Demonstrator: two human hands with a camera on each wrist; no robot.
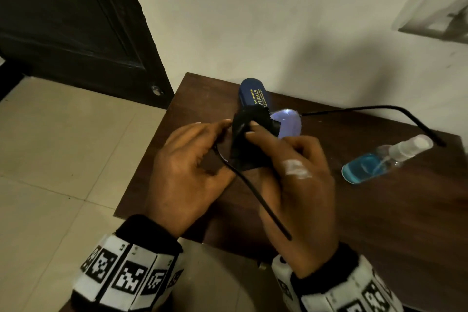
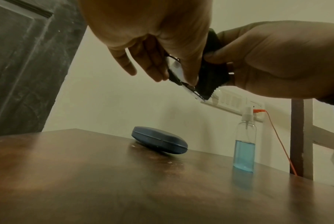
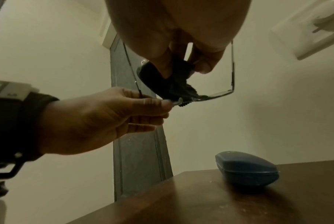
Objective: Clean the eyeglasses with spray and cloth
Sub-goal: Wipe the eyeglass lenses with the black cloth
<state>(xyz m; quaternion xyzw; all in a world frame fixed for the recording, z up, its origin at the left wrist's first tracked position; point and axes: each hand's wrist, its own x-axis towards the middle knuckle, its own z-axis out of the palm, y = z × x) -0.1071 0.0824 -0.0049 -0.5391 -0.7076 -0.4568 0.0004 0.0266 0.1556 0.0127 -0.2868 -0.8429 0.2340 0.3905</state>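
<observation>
Both hands hold the eyeglasses (image 1: pixel 288 124) in the air above the brown table (image 1: pixel 379 210). My left hand (image 1: pixel 192 159) pinches the frame at the left lens's outer edge, seen from below as the left hand (image 3: pixel 97 119). My right hand (image 1: pixel 293 185) pinches a black cloth (image 1: pixel 249 139) around the left lens, thumb and finger on either side. The cloth (image 3: pixel 170 84) hides that lens; the right lens glints uncovered. The cloth (image 2: pixel 212 72) hangs below my fingers. A clear spray bottle (image 1: pixel 385 159) with blue liquid stands on the table at the right, the bottle (image 2: pixel 245 148) untouched.
A blue glasses case (image 1: pixel 253 94) lies closed near the table's far edge, against the wall. A dark door (image 1: pixel 76 20) stands at the left over a tiled floor. An orange cable (image 2: pixel 277 139) runs down from a wall switchboard behind the bottle.
</observation>
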